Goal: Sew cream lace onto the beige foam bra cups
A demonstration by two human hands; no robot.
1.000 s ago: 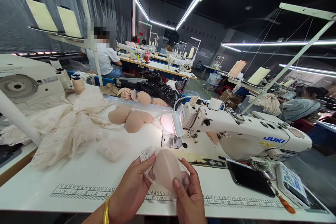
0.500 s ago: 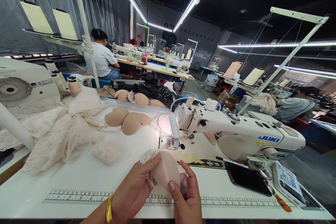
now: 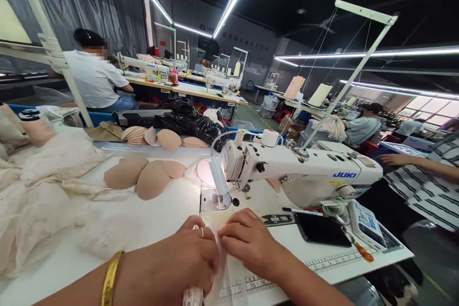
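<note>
My left hand (image 3: 186, 256), a gold bracelet at its wrist and a ring on one finger, is closed round pale lace fabric (image 3: 192, 296) that pokes out below it. My right hand (image 3: 251, 244) lies close by, its fingers bent together over sheer pale fabric (image 3: 221, 267) that runs between both hands. The backs of the hands cover most of the piece, and no bra cup shows in them. Just beyond stand the needle plate (image 3: 213, 199) and lit head of a sewing machine (image 3: 304, 172).
Beige bra cups (image 3: 152, 179) lie left of the needle, with a heap of lace (image 3: 43, 186) beside them. Thread snips (image 3: 276, 220), a phone (image 3: 322, 229) and a pen (image 3: 303, 211) rest at right. A person in a striped top (image 3: 423, 181) is beyond the table's right end.
The beige cup seen between my hands is now out of sight. Both hands have turned backs-up and drawn together near the needle plate. The view has shifted; a striped-top person appears at right.
</note>
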